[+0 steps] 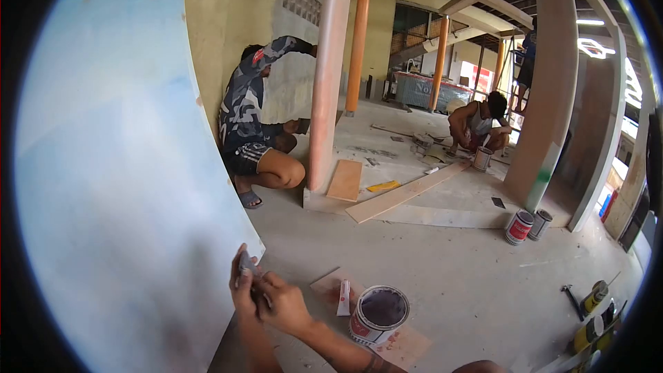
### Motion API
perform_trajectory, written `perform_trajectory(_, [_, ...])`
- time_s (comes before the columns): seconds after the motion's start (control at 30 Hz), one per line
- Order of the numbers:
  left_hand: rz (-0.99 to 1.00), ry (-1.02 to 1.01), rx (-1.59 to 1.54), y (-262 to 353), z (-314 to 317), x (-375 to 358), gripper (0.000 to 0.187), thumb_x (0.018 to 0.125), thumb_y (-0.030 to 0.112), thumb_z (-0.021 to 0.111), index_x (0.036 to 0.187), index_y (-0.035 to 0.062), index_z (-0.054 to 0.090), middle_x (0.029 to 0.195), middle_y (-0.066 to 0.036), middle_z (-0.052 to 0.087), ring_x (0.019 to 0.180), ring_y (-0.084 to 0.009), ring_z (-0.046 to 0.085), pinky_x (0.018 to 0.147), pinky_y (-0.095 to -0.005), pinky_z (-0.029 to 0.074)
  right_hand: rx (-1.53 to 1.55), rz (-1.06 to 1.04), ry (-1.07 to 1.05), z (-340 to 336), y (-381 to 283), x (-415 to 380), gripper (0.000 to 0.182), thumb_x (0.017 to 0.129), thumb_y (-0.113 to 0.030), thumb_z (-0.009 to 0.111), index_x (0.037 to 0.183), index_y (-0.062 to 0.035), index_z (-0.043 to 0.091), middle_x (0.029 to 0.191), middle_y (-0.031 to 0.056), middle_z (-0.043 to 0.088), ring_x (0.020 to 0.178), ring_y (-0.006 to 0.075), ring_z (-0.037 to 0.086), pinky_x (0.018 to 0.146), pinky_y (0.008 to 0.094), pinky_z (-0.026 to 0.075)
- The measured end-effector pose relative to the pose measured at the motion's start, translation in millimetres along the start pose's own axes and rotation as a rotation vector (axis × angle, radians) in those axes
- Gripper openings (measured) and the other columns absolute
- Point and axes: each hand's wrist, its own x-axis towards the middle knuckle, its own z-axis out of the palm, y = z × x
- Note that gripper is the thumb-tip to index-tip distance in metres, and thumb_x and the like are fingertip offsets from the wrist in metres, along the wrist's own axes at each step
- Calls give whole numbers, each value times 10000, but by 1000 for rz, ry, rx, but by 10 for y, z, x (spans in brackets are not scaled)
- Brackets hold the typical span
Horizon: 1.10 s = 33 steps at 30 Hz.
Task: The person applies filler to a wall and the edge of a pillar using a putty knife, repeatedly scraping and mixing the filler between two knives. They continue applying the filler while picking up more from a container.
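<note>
My left hand (242,293) is raised beside the lower edge of a large pale blue-white panel (131,186), its fingers closed round a small flat grey piece (246,261) that looks smeared with putty. Right against it, my right hand (284,304) is closed too; what its fingers grip is hidden. Below and to the right of my hands stands an open can of grey paste (382,306). A white and red tube (344,297) lies beside the can, on a stained board (324,283).
A crouching person (252,117) works behind the panel; another squats (483,124) on the raised floor. Planks (414,190) lie near a pink column (328,83). Two cans (519,226) stand by the step. A hammer (572,300) and several containers (594,297) are at right.
</note>
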Motion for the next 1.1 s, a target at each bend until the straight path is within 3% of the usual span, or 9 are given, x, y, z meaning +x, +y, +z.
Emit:
perform_trajectory(0.17, [-131,-77,-167,-88,130,-126,626,971,397,559,1440,-5,456,1378,-149,515,1241,-228,487,1060,-350,390,-66,80,148,-51,57,-6,423,773,-48,644,1195,-42,662,918,143,620,742,359,662,636,428,556])
perform_trajectory(0.23, [-114,-222,-119,58,250,-211,666,964,345,581,1453,-71,405,1455,-180,458,1400,-286,380,1164,-381,276,-46,141,182,-224,102,132,419,768,-51,647,1186,-37,665,898,138,618,739,357,658,636,426,552])
perform_trajectory(0.4, [30,-120,-74,-235,59,-79,644,954,358,575,1437,-48,447,1401,-172,499,1307,-264,452,1106,-370,340,-56,107,115,-119,-12,85,427,761,-52,650,1187,-35,669,891,131,617,735,345,649,630,418,538])
perform_trajectory(0.53, [-1,-45,55,0,-126,100,618,986,468,468,1467,81,459,1215,-60,558,1028,-144,511,897,-313,434,34,64,44,16,-164,-70,424,763,-46,649,1186,-35,671,888,137,612,741,346,649,629,417,535])
perform_trajectory(0.63, [-154,-66,-185,-117,19,-30,597,999,456,476,1465,85,461,1214,-46,562,1025,-142,511,898,-305,429,23,94,124,-83,-116,-6,401,771,-39,646,1171,-31,676,885,139,609,733,347,645,624,416,532])
perform_trajectory(0.7, [-13,-161,-25,-132,136,-99,630,995,411,522,1464,2,431,1357,-98,540,1219,-218,502,1038,-332,389,3,127,194,-174,25,54,393,774,-40,647,1166,-29,677,883,140,609,722,347,639,617,413,529])
perform_trajectory(0.8, [-60,-198,54,-103,299,-192,646,981,348,542,1479,-35,386,1433,-153,492,1331,-246,446,1117,-370,334,-8,170,223,-239,246,106,409,769,-71,658,1176,-28,667,894,146,608,693,333,625,599,405,520])
perform_trajectory(0.97, [-15,-116,67,-30,31,3,638,1006,452,434,1491,39,411,1299,-103,545,1132,-172,511,1005,-351,405,15,43,105,-45,-19,-22,451,750,-82,646,1199,-43,654,914,132,597,712,333,639,619,426,539])
perform_trajectory(1.1, [-108,-76,-79,26,15,-13,621,1017,439,442,1496,46,402,1319,-101,528,1180,-187,496,1013,-361,407,26,28,53,-19,-135,-84,488,746,-82,631,1233,-58,639,928,120,598,738,343,648,634,442,551])
